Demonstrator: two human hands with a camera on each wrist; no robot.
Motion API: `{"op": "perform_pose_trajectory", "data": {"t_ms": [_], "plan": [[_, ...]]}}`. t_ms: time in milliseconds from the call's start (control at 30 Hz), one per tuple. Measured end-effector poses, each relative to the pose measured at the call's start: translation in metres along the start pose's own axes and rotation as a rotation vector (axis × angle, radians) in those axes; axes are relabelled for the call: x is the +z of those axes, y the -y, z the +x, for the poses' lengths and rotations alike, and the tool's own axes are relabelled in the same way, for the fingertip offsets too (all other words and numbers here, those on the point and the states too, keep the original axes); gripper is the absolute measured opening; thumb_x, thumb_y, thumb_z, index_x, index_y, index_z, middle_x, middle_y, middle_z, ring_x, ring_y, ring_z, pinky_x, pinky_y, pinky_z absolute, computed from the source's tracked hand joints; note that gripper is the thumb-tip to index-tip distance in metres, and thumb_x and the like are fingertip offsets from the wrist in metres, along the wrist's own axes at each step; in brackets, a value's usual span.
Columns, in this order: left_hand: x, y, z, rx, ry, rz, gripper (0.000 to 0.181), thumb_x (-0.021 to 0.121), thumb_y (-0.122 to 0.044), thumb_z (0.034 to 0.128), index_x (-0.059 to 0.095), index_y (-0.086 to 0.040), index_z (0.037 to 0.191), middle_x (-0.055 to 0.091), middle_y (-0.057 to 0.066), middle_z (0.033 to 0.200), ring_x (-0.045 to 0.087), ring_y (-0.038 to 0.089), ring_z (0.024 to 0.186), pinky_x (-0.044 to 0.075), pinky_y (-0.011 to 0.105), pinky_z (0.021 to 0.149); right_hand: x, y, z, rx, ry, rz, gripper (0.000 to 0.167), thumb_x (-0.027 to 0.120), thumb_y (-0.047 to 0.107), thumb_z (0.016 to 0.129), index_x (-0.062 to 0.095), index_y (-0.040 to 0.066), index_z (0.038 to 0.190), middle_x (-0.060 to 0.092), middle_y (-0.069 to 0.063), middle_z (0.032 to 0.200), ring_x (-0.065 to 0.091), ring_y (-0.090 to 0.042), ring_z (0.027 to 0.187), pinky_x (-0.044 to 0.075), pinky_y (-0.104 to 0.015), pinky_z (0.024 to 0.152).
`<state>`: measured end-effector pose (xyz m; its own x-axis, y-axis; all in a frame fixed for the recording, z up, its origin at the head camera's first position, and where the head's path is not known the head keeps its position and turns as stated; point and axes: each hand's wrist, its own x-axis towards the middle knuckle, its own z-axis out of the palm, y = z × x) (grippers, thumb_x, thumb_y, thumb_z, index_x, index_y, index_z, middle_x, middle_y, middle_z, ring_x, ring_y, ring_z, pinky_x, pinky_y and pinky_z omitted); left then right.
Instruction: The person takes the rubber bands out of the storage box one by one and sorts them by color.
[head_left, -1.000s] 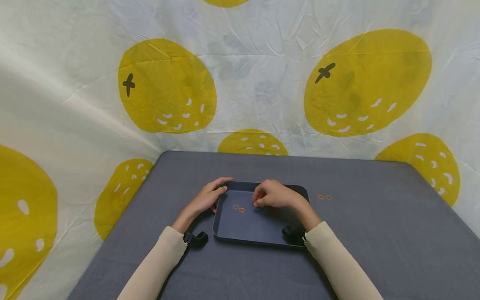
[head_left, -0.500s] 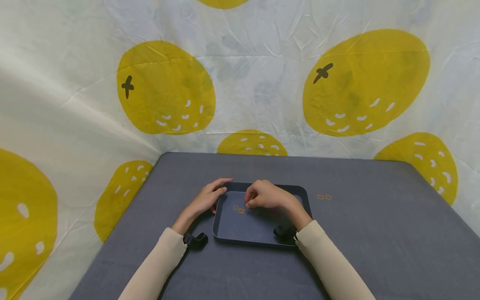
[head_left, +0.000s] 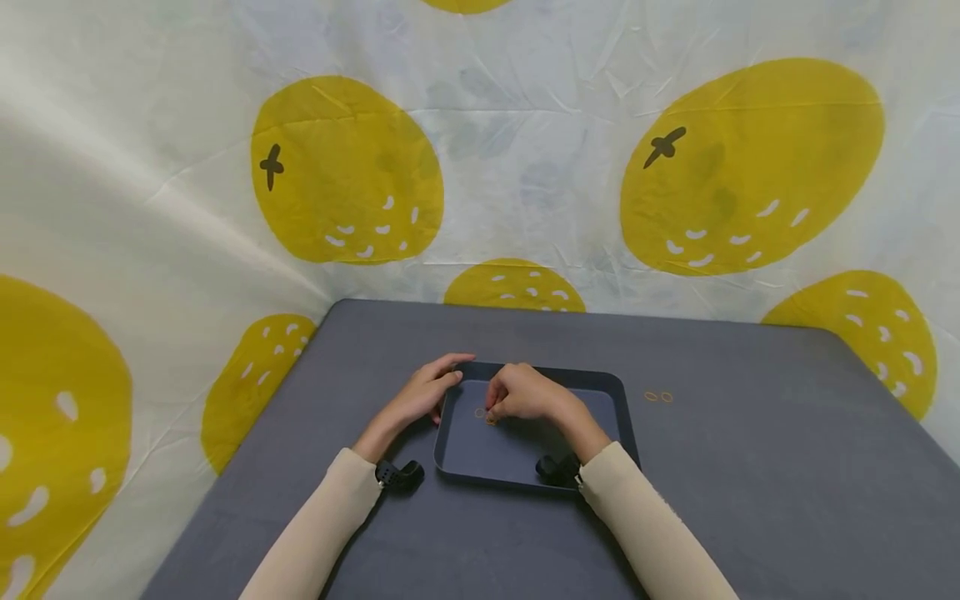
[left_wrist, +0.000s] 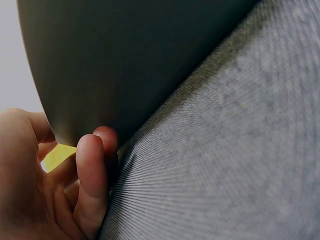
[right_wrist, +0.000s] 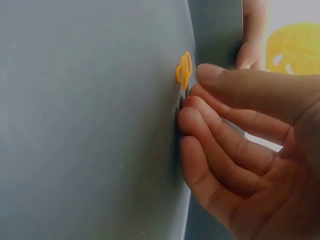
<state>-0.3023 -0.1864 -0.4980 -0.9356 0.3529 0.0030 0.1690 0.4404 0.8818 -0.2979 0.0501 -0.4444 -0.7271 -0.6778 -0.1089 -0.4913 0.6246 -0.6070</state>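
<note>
In the head view my left hand (head_left: 420, 393) rests at the left end of a dark grey tray (head_left: 525, 479). The left wrist view has its fingers (left_wrist: 91, 165) against the outside of the tray wall (left_wrist: 125, 60). My right hand (head_left: 528, 393) reaches down over the tray floor, fingers bent and thumb close to the index finger. Just beyond those fingertips, several orange rubber bands (right_wrist: 186, 70) lie close together on the tray floor. One rubber band (head_left: 479, 413) shows left of my right fingertips, which partly cover the others. Whether they pinch one is unclear.
Two more orange rubber bands (head_left: 658, 397) lie on the grey cloth-covered table (head_left: 750, 467), right of the tray. A pale curtain (head_left: 525, 183) with yellow fruit prints hangs behind and left of the table. Dark wrist cameras (head_left: 401, 476) sit under both wrists.
My right hand has moved left across the tray to the orange rubber bands, and its fingertips now partly cover them. The left hand stays on the tray. The head view has shifted slightly.
</note>
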Motion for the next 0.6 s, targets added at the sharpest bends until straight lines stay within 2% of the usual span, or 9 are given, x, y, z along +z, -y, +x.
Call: {"op": "perform_pose_trajectory", "data": {"t_ms": [200,367,600], "plan": [[0.0006,-0.0019,0.0012,0.015,0.007,-0.003,0.043,0.046,-0.029,0.1107,0.051,-0.031,0.153,0.061,0.015,0.128,0.052,0.019,0.043,0.054,0.039,0.043,0.0002,-0.0046,-0.0013,-0.007,0.0,0.013,0.008,0.082,0.013,0.088,0.081,0.012,0.095,0.078,0.001,0.087,0.068,-0.006,0.073,0.057,-0.024,0.069],[0.0004,-0.0011,0.0005,0.017,0.002,-0.004,0.042,0.046,-0.029,0.1107,0.052,-0.034,0.152,0.062,0.015,0.123,0.052,0.019,0.042,0.053,0.038,0.043,0.0007,-0.0055,-0.0018,-0.026,0.006,0.015,0.006,0.082,0.01,0.087,0.081,0.012,0.093,0.077,0.002,0.084,0.067,-0.006,0.071,0.056,-0.024,0.068],[0.0016,-0.0007,0.0003,0.023,0.001,-0.002,0.043,0.046,-0.028,0.1109,0.051,-0.03,0.153,0.061,0.017,0.124,0.053,0.019,0.042,0.054,0.04,0.042,0.0022,-0.0066,-0.0029,-0.043,0.002,0.018,0.005,0.082,0.009,0.086,0.08,0.012,0.09,0.076,0.002,0.081,0.066,-0.006,0.068,0.056,-0.023,0.066]]}}
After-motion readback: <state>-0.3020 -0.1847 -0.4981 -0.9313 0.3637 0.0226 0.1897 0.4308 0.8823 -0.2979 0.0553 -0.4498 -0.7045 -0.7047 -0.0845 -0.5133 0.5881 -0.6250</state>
